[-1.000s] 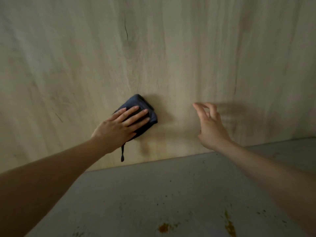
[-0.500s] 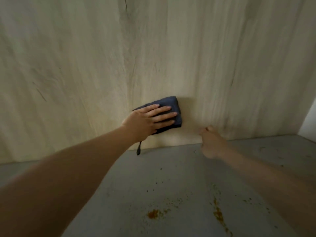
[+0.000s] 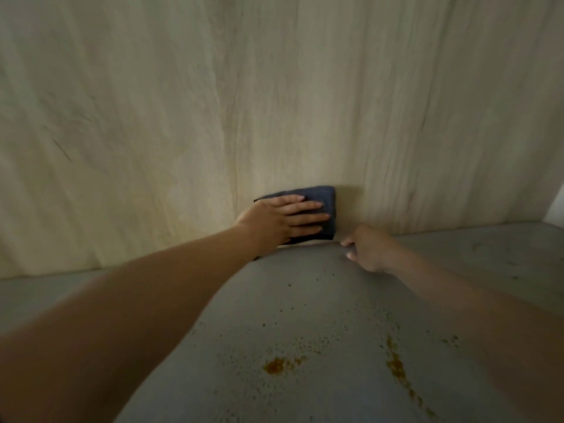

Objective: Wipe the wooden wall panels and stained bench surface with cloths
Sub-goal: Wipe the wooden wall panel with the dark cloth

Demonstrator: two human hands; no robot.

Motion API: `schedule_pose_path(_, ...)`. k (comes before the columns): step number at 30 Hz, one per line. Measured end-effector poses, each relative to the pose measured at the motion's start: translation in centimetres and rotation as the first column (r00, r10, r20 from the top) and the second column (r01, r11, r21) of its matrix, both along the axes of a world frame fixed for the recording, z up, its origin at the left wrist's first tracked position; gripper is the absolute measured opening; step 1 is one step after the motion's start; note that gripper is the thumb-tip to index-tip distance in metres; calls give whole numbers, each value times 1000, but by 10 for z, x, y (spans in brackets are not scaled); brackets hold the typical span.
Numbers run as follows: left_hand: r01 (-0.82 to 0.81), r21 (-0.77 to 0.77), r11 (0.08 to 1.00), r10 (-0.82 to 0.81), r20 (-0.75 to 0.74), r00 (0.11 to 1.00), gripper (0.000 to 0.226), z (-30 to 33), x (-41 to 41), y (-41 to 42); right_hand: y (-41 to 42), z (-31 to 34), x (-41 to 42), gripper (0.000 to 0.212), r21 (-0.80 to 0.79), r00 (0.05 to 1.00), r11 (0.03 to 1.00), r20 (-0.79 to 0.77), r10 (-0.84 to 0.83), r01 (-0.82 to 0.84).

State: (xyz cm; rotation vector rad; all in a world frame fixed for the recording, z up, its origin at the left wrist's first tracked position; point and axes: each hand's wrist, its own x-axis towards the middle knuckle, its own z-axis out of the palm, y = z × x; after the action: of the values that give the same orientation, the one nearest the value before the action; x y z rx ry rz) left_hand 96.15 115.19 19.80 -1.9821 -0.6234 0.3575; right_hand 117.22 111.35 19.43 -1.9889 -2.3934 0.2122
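Observation:
A folded dark blue cloth (image 3: 328, 203) lies flat against the pale wooden wall panel (image 3: 274, 87), just above where the panel meets the grey bench surface (image 3: 290, 315). My left hand (image 3: 280, 219) presses on the cloth with its fingers stretched out flat, pointing right. My right hand (image 3: 369, 248) rests on the bench just right of the cloth, fingers curled in, holding nothing. Orange-brown stains (image 3: 277, 365) mark the bench in front, with a second streak (image 3: 396, 364) to the right.
Small dark specks are scattered over the bench. The wall panel ends at a bright opening (image 3: 557, 209) at the far right edge. A dark scratch (image 3: 62, 149) shows on the panel at left.
My left hand has slid the cloth to the right and down along the panel to the bench joint. My right hand has dropped from the air onto the bench and curled shut.

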Motion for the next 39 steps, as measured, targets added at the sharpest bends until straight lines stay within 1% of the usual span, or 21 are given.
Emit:
schedule_pose_path(2, 114, 13, 993, -114, 20, 993, 50, 4, -34, -4, 2, 0, 3, 36, -4, 1000, 1000, 2, 10, -10)
schedule_pose_path(4, 123, 26, 992, -125, 70, 990, 49, 7, -78, -13, 3, -3, 3, 33, -3, 1000, 1000, 23, 20, -20)
schedule_pose_path(6, 90, 34, 995, -91, 21, 996, 50, 9, -108, -19, 5, -5, 2, 31, 6, 999, 1000, 45, 28, -29)
schedule_pose_path(7, 118, 41, 992, -118, 1, 993, 51, 10, -111, -16, 6, -6, 1, 29, 7, 999, 1000, 45, 28, -29)
schedule_pose_path(9, 115, 8, 993, -114, -11, 993, 51, 9, -92, -12, 8, -7, 0, 28, -2, 999, 1000, 45, 30, -29)
schedule_pose_path(12, 216, 19, 976, -215, -69, 974, 51, -5, -33, 3, 10, -6, 4, 34, 6, 999, 999, 17, 43, -43)
schedule_pose_path(13, 173, -20, 985, -174, -78, 982, 52, -9, -13, 5, 10, -5, 6, 37, 15, 999, 999, -3, 43, -43)
schedule_pose_path(14, 52, -33, 998, -55, -101, 993, 54, -10, 4, 3, 10, -5, 8, 38, 23, 999, 999, -18, 44, -43)
schedule_pose_path(15, -16, -20, 1000, 13, -125, 992, 56, -11, 14, -1, 9, -4, 10, 39, 24, 999, 999, -22, 46, -46)
schedule_pose_path(16, -30, -9, 1000, 29, -115, 993, 57, -10, 14, -5, 8, -4, 11, 40, 23, 999, 999, -19, 50, -49)
schedule_pose_path(19, 8, -25, 1000, -7, 23, 1000, 55, -11, -38, -11, 5, -3, 10, 41, 10, 998, 998, 5, 57, -57)
schedule_pose_path(21, 47, 14, 999, -48, 61, 997, 52, -8, -74, -13, 5, -3, 9, 41, -3, 998, 998, 5, 55, -55)
schedule_pose_path(22, 41, 26, 999, -42, 49, 998, 51, -6, -86, -16, 5, -3, 9, 41, -3, 999, 999, 2, 50, -50)
schedule_pose_path(23, 13, 34, 999, -13, 2, 1000, 50, -3, -90, -19, 4, -3, 8, 41, -3, 999, 999, 5, 45, -45)
schedule_pose_path(25, 34, 39, 999, -33, -30, 999, 54, -6, -79, -18, 3, -2, 6, 40, 5, 999, 999, 15, 51, -51)
schedule_pose_path(27, -7, 23, 1000, 8, -28, 1000, 56, -12, -48, -13, 2, -2, 5, 40, 13, 998, 998, 34, 61, -61)
schedule_pose_path(30, -100, -51, 994, 99, -10, 995, 57, -12, -12, -10, 3, -2, 5, 39, 31, 997, 998, 59, 55, -57)
schedule_pose_path(34, -136, -87, 987, 138, 18, 990, 58, -17, -21, -17, 1, -7, 4, 36, 30, 996, 998, 79, 52, -54)
schedule_pose_path(36, -169, -101, 980, 168, -16, 986, 56, -12, -29, -24, 0, -10, 5, 34, 39, 997, 998, 60, 42, -44)
schedule_pose_path(38, -179, -66, 982, 176, -47, 983, 56, 0, -37, -26, -1, -5, 2, 36, 58, 999, 997, 5, 41, -41)
schedule_pose_path(39, -159, -45, 986, 158, -32, 987, 57, 6, -44, -23, -2, 1, -2, 37, 75, 998, 996, -31, 48, -46)
